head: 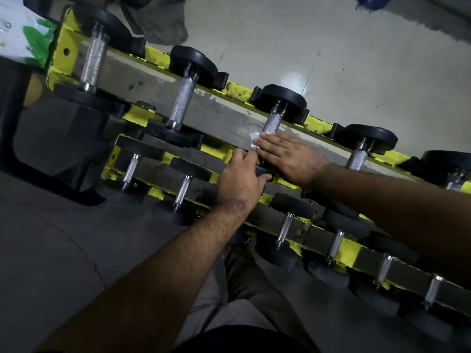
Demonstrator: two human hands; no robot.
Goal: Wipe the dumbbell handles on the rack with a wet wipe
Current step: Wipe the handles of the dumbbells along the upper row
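Note:
A yellow two-tier rack [237,91] holds rows of black-ended dumbbells with knurled steel handles. My right hand [290,156] lies over the near part of the third upper-tier dumbbell's handle [272,123], fingers extended, with a white wet wipe [254,140] showing under its fingertips. My left hand [242,179] grips that dumbbell's near black end [263,171], thumb curled round it. The covered part of the handle is hidden.
Other upper-tier dumbbells [182,105] stand left and right; smaller ones [184,187] fill the lower tier. A white-and-green packet [23,36] lies at the rack's far left end. Pale tiled floor [331,47] lies beyond the rack, and a black frame leg [63,149] at left.

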